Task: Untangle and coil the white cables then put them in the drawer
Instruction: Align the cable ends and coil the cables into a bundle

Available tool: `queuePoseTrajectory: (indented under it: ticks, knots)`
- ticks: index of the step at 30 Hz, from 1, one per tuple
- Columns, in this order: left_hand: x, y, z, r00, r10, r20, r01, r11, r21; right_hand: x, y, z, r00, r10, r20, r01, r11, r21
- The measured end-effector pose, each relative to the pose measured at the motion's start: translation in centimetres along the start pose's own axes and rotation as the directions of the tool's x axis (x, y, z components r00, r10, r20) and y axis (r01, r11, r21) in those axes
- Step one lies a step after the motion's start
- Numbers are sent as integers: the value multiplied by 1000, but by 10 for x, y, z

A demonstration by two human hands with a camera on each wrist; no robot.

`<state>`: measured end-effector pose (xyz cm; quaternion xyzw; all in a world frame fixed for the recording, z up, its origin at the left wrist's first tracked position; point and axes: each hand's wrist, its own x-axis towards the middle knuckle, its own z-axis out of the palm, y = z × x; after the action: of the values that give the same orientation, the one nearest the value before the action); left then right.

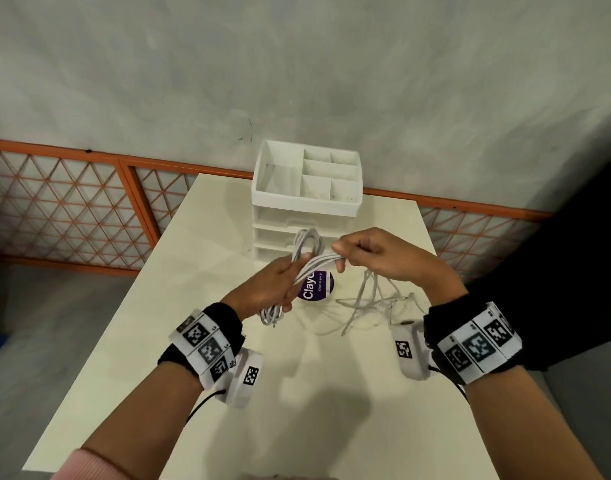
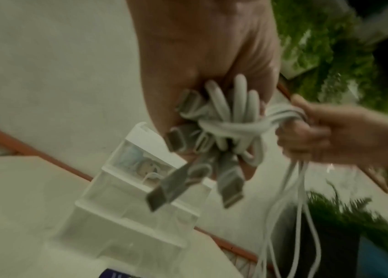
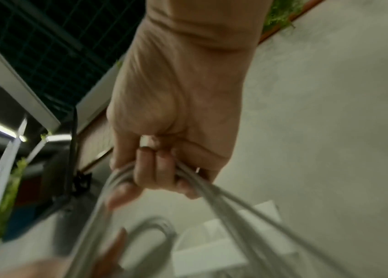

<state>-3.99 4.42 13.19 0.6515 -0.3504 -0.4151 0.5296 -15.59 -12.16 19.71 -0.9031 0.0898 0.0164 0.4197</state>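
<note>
My left hand point(image 1: 279, 282) grips a folded bundle of white cables point(image 1: 305, 249) above the table; loops stick up past the fingers and plug ends hang below. In the left wrist view the cable bundle point(image 2: 226, 120) shows several metal plugs under the palm. My right hand point(image 1: 362, 252) holds several strands running out from that bundle, fingers curled round them point(image 3: 155, 169). More white cables point(image 1: 369, 303) lie loose and tangled on the table under the right hand. The white drawer unit point(image 1: 305, 202) stands behind the hands, its drawers closed.
The cream table point(image 1: 227, 358) has edges to left and right. A purple round label point(image 1: 316, 289) lies between the hands. The drawer unit carries an open compartment tray point(image 1: 279, 168) on top. An orange lattice fence point(image 1: 72, 202) and a grey wall stand behind.
</note>
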Motion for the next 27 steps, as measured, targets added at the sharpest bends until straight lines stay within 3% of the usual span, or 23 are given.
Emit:
queuePoseTrajectory:
  ticks: [3,6,9,14,20,23,27]
  knots:
    - [-1,0,10,997,-42,62,37,995,90,11,-11,1,995,-50,-82,47,998,-35]
    - [-5,1,18,989,-43,138,43,999,1,17,-15,-1,982,-37,-187,62,990,130]
    - [-9,-1,23,988,19,154,-17,1000,-16,22,-14,0,969,-60,-239,81,994,76]
    - [-10,0,27,997,24,67,-24,1000,7,28,-4,4,949,-104,-296,100,995,-29]
    - [-6,5,7,988,110,-106,-107,994,33,13,28,12,956,-71,-286,129,973,191]
    - [-5,7,2,984,142,-112,-137,989,49,11,35,29,923,-73,-378,175,954,244]
    - [1,8,11,972,223,-79,-220,974,50,23,24,60,813,22,-581,183,939,291]
